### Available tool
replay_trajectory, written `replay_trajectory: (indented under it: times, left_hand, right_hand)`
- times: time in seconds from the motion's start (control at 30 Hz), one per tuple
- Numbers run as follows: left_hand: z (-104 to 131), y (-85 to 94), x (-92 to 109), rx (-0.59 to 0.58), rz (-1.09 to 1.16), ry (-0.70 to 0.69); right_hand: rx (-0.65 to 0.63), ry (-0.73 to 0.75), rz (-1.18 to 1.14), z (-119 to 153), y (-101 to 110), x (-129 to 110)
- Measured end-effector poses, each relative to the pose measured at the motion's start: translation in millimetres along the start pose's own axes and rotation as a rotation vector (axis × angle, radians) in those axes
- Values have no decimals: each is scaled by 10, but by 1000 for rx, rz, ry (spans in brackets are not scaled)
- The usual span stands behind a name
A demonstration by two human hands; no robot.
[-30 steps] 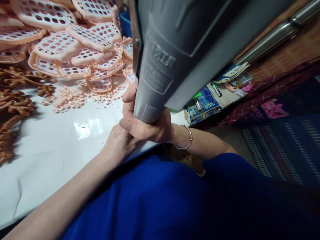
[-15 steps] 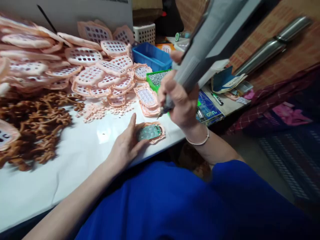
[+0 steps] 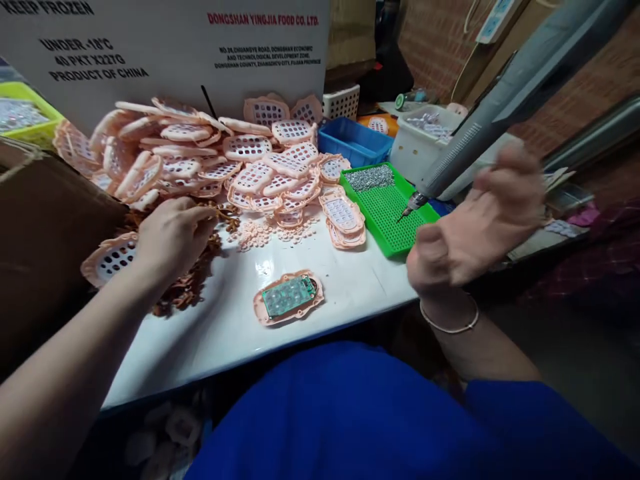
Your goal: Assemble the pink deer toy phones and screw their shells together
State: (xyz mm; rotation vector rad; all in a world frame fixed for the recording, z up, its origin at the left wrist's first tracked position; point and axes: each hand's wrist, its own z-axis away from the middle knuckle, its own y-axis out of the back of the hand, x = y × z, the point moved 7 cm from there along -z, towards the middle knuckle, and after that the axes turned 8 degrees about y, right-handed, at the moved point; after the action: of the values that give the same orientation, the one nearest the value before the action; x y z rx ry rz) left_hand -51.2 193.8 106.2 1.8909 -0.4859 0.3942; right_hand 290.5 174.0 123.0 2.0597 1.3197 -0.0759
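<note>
My left hand is over the pile of brown plastic parts, its fingers pinched together at the pile's edge; what they hold is hidden. On the white table lies a pink shell with a green circuit board in it, touched by neither hand. My right hand, blurred, is spread beside the grey electric screwdriver with its fingers apart. The screwdriver hangs tilted, its bit over the green tray of small silver screws.
Pink perforated shells are heaped at the back, with small pink pieces before them. A blue bin and a white tub stand behind the tray. A brown box is at the left.
My left hand has left the circuit-board shell and moved left to the brown parts. My right hand has let go of the screwdriver. The view has turned left.
</note>
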Motion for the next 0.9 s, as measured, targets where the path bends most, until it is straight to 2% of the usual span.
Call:
replay_trajectory:
  times: [0.1,0.2,0.27,0.33,0.43,0.5,0.6,0.73,0.9]
  left_hand:
    - [-372,-220,-96,-72,-4,-7]
    - [-473,-377,-116,-133,26,-10]
    - [-459,-348,-114,-126,71,9]
    - [-413,-234,-92,-88,140,43]
    - [-267,-73,24,-47,291,107]
    - [-110,-73,163,-78,430,161]
    - [182,-255,414,-221,716,282]
    - [542,-543,722,-429,1030,388]
    - [799,-740,848,-581,1194,438]
  right_hand:
    - [-12,46,24,19,-72,-165]
    - [37,134,72,99,-62,-332]
    - [139,234,98,175,-3,-453]
    - [215,314,90,233,28,-538]
    - [198,348,-24,220,-43,-579]
    - [143,346,-124,171,-146,-590]
    - [65,298,-227,98,-321,-586]
    - [-45,142,-379,60,-521,-526]
    - [-157,-147,-665,122,-682,-415]
